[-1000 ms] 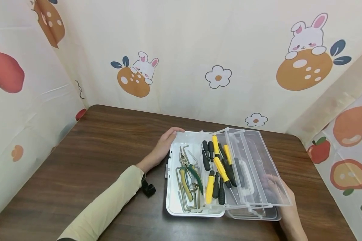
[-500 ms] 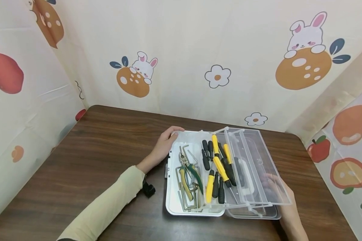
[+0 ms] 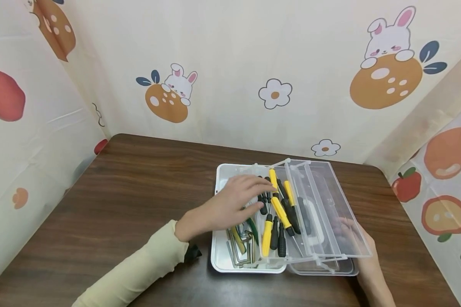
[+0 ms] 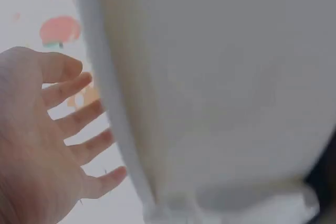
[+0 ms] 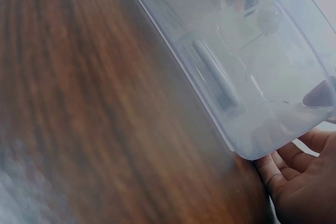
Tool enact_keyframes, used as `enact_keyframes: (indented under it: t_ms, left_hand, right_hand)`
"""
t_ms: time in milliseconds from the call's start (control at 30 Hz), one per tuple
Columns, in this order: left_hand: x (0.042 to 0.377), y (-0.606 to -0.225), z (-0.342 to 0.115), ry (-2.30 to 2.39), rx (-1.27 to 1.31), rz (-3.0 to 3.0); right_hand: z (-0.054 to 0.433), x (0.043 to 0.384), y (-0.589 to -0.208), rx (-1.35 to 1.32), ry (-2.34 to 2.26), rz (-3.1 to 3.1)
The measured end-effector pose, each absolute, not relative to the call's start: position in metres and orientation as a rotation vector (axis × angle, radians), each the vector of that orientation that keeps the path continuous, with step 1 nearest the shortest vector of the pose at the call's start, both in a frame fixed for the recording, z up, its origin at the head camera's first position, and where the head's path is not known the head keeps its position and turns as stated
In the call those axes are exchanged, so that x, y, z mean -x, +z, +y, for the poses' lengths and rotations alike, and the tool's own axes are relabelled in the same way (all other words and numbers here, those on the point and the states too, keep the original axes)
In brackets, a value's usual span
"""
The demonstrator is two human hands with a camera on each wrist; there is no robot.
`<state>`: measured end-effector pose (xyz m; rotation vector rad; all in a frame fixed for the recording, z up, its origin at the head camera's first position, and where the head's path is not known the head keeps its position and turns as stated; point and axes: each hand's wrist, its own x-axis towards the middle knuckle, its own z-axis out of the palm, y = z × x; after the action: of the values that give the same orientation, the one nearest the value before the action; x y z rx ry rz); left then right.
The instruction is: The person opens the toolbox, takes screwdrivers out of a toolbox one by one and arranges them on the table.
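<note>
A white toolbox [image 3: 216, 256] with a clear lid [image 5: 262, 129] folded out to the right sits on the table. My left hand [image 3: 234, 202] hovers over the white bottom, fingers spread and holding nothing, its fingertips overlapping the black and yellow screwdrivers [image 3: 279, 211] in the clear lift-out tray [image 3: 339, 204]. Partly hidden under that hand are pliers with green and yellow handles [image 3: 238, 241] and several bent hex keys [image 3: 234, 258]. At the right end, my right hand [image 3: 369, 256] grips the edge of the lid, its fingers partly seen through the clear plastic.
The brown wooden table [image 3: 138, 192] stretches left of the toolbox. A printed curtain [image 3: 230, 111] hangs behind the table and along both sides. White hinge arms [image 3: 322, 266] join the tray to the box.
My left hand has left the toolbox's far left corner and moved right and nearer, over the tools. The right hand has stayed at the lid, and the box has not moved.
</note>
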<state>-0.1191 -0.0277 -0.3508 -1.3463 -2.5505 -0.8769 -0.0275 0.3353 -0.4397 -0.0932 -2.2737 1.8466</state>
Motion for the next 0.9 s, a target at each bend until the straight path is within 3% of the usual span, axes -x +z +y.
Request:
enact_keyframes:
  t_ms: [367,900]
  left_hand:
    - [0.105,-0.347,0.004,-0.177,1.634,-2.545]
    - [0.108,-0.348,0.003,-0.19,1.57,-2.456]
  right_hand:
    - [0.331,0.026,-0.444,0.102,1.867,-2.262]
    - [0.334,0.029,-0.439,0.137,1.833,-2.267]
